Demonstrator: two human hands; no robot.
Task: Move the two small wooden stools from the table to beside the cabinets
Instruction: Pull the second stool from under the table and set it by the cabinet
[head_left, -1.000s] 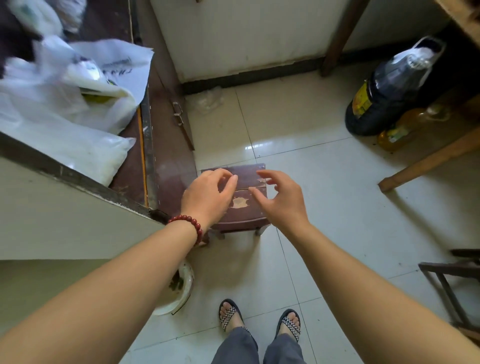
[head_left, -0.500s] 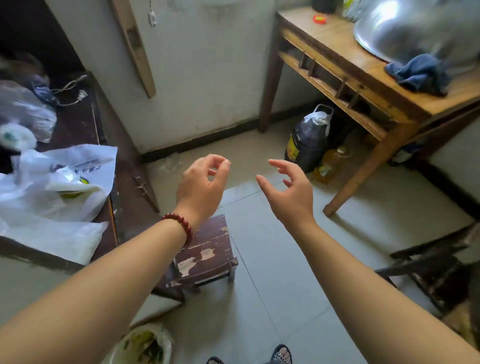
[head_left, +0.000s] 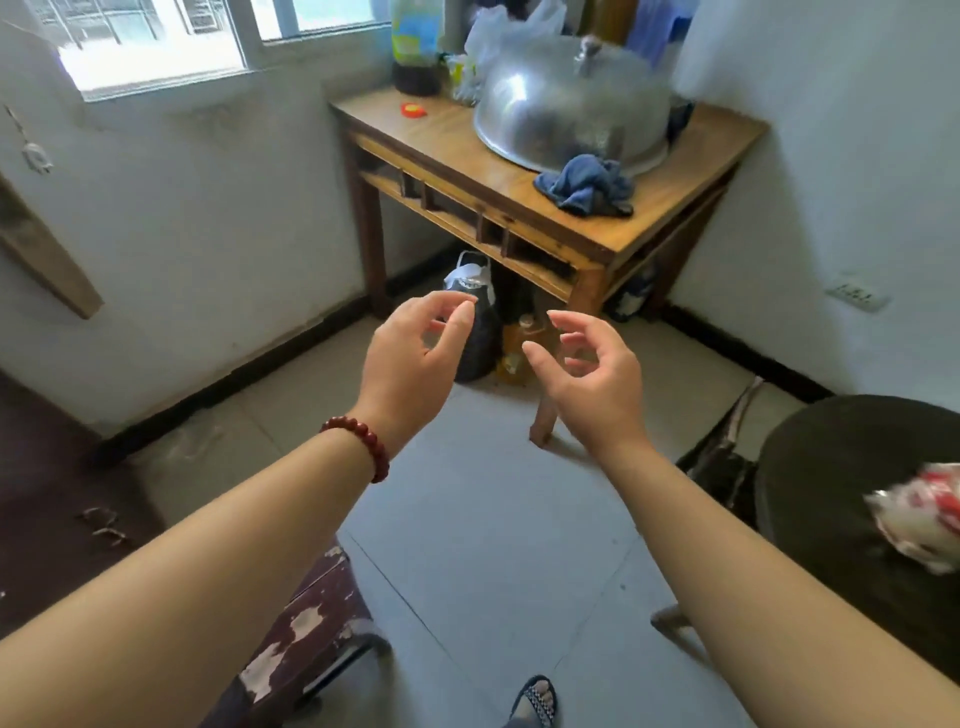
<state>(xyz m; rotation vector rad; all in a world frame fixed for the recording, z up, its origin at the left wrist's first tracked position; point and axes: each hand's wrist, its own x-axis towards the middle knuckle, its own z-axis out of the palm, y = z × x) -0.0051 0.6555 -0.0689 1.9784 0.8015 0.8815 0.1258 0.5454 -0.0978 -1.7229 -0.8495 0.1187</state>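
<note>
Above the tiled floor (head_left: 493, 545), left hand (head_left: 410, 364) and right hand (head_left: 597, 384) hover empty, fingers (head_left: 457, 325) loosely spread.

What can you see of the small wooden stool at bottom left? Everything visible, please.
The small wooden stool shows only in part: the left forearm crosses in front of it. Its flat top looks like dark reddish-brown painted wood, with pale patches where the paint has chipped, and a seam between boards. It stands upright on the tiled floor, next to the dark cabinet; contact between them cannot be told. One leg end shows below. Neither hand touches it.
</note>
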